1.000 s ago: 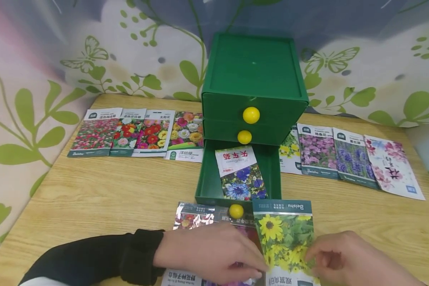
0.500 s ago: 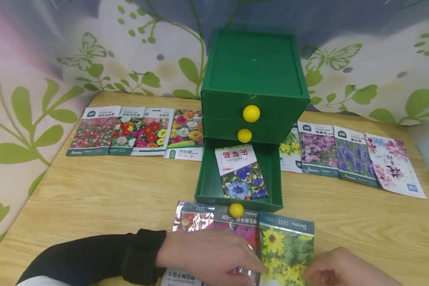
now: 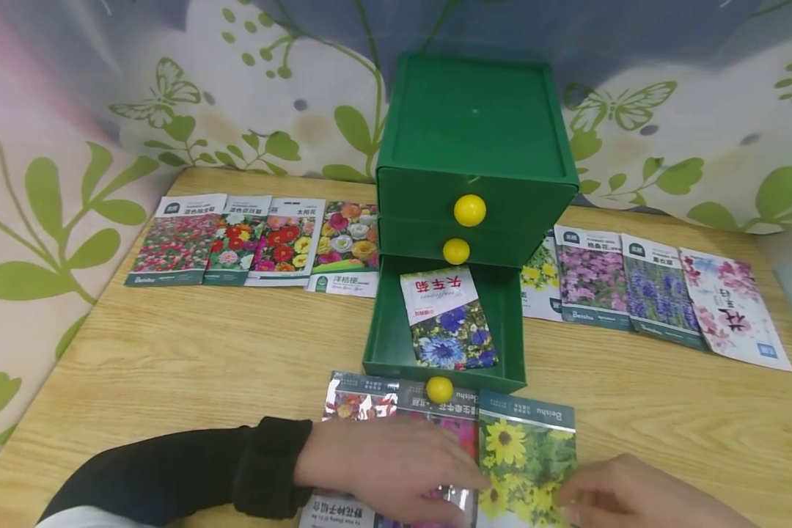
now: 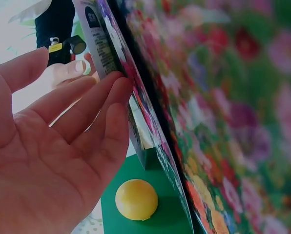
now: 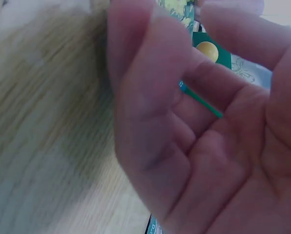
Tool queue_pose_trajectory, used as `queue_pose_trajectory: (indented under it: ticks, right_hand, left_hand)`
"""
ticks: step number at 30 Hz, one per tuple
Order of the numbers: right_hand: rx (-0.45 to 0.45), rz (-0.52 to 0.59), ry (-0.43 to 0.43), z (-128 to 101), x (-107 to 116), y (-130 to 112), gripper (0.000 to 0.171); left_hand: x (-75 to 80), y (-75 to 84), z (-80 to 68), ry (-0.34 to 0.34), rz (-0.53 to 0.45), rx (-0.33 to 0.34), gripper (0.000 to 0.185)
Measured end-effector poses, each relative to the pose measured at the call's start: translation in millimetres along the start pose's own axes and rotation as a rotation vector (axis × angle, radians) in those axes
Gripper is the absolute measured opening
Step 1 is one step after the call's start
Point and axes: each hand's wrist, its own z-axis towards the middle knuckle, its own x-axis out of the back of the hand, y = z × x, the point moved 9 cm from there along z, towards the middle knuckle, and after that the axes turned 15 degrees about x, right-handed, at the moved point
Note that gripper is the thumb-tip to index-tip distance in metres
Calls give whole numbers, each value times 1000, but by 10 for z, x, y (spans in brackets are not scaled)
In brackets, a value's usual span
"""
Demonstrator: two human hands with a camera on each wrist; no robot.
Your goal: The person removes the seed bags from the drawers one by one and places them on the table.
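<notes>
A sunflower seed packet (image 3: 528, 455) lies in front of the green drawer, right of a pink-flowered seed packet (image 3: 458, 433) and a wildflower seed packet (image 3: 350, 400). Across these two reaches my left hand (image 3: 389, 466), its fingers extended and touching the sunflower packet's left side. The left wrist view shows that palm and its thumb (image 4: 28, 68) held apart. My right hand (image 3: 623, 491) holds the sunflower packet's right edge with curled fingers; part of its grip is hidden. In the right wrist view the curled fingers (image 5: 150, 112) cover most of the packet.
A green drawer cabinet (image 3: 475, 125) with yellow knobs stands at the back. Its bottom drawer (image 3: 386, 337) is pulled out and holds a cornflower seed packet (image 3: 445, 315). Overlapping seed packets lie left (image 3: 178, 238) and right (image 3: 594, 275) of the cabinet on the wooden table (image 3: 204, 352).
The sunflower packet has come down and toward me, from overlapping the drawer's front to lying beside the pink-flowered packet. My right hand has moved with it; my left hand stays nearly in place.
</notes>
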Motion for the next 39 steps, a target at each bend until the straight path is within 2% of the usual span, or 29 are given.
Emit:
queue_pose_trajectory:
  ticks: [5,8,11,13,17,25,27,30,35,37,39]
  right_hand:
    - [18,10,-28,-3,-26,18,23]
    - [-20,11,-27,-21,-16,46,24]
    - [-68,-29,-7,-36,47,50,24]
    - [-121,-106,16,-49,133,43,24]
    - [-190,-344,65,-46,365,-36,24]
    - [-37,-687,268,140,754,-579,16]
    - [-10,-753,322,210,837,-731,14]
    - [83,-859,388,367,909,-945,11]
    - [262,-1035,391,771,894,-1153,8]
    - [302,-1069,369,928,887,-1179,6]
    - [299,-1072,338,1073,898,-1168,6]
  left_hand:
    - [18,-15,8,-7,-24,16,36]
    - [36,-24,7,-14,-36,34,31]
    - [67,-35,-9,-14,-9,60,30]
    - [102,-41,-26,-11,-3,65,30]
    - [266,-59,-97,29,-16,59,32]
    - [854,-157,-343,238,-51,91,32]
    - [996,-230,-381,286,-62,113,31]
    - [1174,-395,-410,356,-33,163,28]
    - [1354,-709,-396,464,90,276,23]
    - [1374,-811,-367,487,141,311,22]
    - [1366,-894,-328,494,196,336,22]
